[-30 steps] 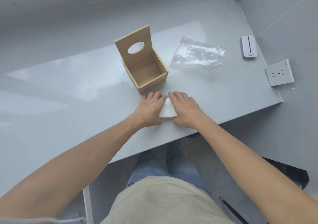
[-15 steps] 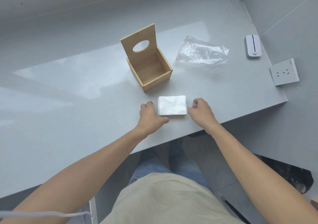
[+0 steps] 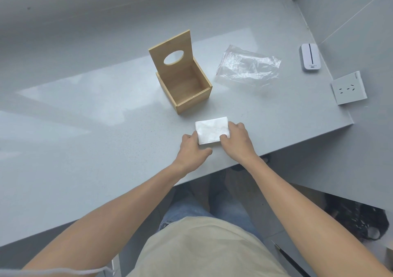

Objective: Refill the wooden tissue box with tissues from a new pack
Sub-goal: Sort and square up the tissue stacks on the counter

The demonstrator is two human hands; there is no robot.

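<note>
A white stack of tissues (image 3: 210,131) lies flat on the grey table, just in front of the wooden tissue box (image 3: 187,89). The box stands open and hollow, its lid with an oval hole raised upright at the back. My left hand (image 3: 191,149) grips the stack's left side, thumb along the near edge. My right hand (image 3: 237,140) grips the stack's right side, fingers curled over that corner. An empty clear plastic pack wrapper (image 3: 247,68) lies crumpled to the right of the box.
A small white device (image 3: 310,57) and a white wall socket (image 3: 348,87) sit at the far right by the grey wall. The table's front edge (image 3: 276,149) runs just behind my wrists. Below it are my legs and a dark bag (image 3: 361,221).
Both hands lifted off the stack and spread to its sides, then closed in again. The right hand now curls over the stack's right corner and the left presses its left side.
</note>
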